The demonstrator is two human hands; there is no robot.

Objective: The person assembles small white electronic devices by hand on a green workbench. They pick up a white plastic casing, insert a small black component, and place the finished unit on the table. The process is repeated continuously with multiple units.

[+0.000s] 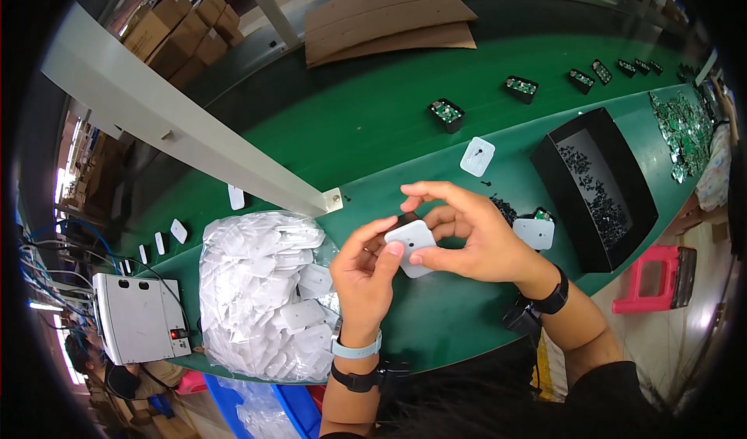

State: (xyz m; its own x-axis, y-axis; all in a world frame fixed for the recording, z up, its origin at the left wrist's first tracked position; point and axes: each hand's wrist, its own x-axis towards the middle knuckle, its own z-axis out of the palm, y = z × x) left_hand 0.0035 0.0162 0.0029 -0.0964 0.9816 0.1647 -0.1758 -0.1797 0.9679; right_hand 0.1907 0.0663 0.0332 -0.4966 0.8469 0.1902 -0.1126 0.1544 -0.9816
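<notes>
Between my two hands is a white rounded-square cover (411,244) with a small dark hole in its middle; a dark edge shows behind it, partly hidden by fingers. My left hand (363,277) grips the cover's left side, thumb on its face. From the right, my right hand (478,241) presses thumb and fingers against it, index finger arched above. Left of my hands lies a clear bag of white covers (261,291). Just right of them are a cover on a circuit board (534,233) and a small pile of black parts (504,209).
A black bin (554,176) of small black pieces stands at the right, beside a heap of green boards (685,132). Black cases with circuit boards (447,115) line the green belt (350,128). A white metal post (194,120) rises at left, near a white box (144,314).
</notes>
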